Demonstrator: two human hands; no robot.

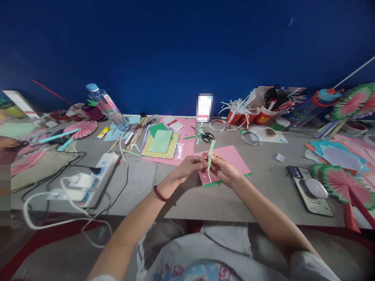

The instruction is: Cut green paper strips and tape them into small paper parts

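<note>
Both hands meet over a pink sheet of paper (234, 162) that has a green strip along its near edge. Between them a narrow light green paper strip (211, 150) stands up, its thin pale tail hanging below the fingers. My right hand (224, 168) pinches the strip from the right. Closed at the strip's left side is my left hand (191, 167), fingertips pressed together at its edge; a dark red bead bracelet (161, 194) circles that wrist. Black-handled scissors (207, 136) lie just beyond the hands.
Left stand a white power strip (101, 175) with cables and a tilted water bottle (108, 105). Stacked coloured paper (161, 142) lies left of the hands. To the right are a phone (307, 203) with an earbud case (316, 188), paper fans (345, 183) and red cups (265, 116). Another person's hand (8, 146) shows far left.
</note>
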